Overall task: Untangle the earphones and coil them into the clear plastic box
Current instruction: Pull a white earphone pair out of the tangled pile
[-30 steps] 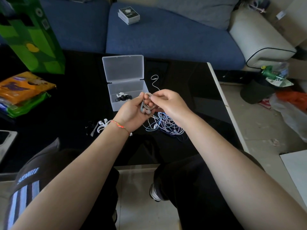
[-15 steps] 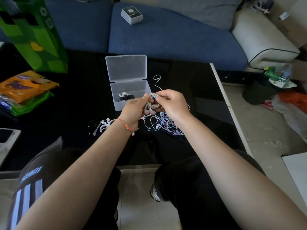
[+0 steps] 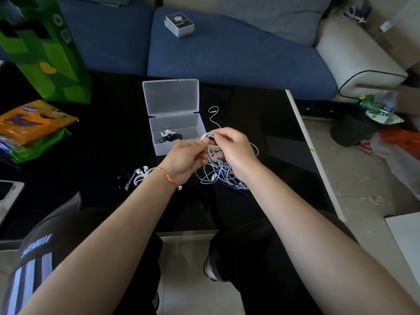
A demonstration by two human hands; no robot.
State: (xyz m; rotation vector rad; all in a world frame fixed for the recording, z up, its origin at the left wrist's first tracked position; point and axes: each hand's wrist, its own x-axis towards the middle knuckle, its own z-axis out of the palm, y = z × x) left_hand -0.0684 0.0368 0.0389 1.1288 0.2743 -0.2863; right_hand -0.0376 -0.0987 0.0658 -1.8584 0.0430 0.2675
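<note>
White earphone coil (image 3: 212,142) beside open clear box (image 3: 176,133), above tangle (image 3: 218,176).

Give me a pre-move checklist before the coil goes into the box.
1. Clear plastic box lid open: ok.
2. Room in the box: ok; black-and-white items sit at its left, the right part is bare.
3. White coil gripped by left hand and right hand: ok.
4. Coil free of the tangled cables: cannot tell; strands run below the hands.
5. Loose white tail wound in: not ok; it lies on the black table.
</note>
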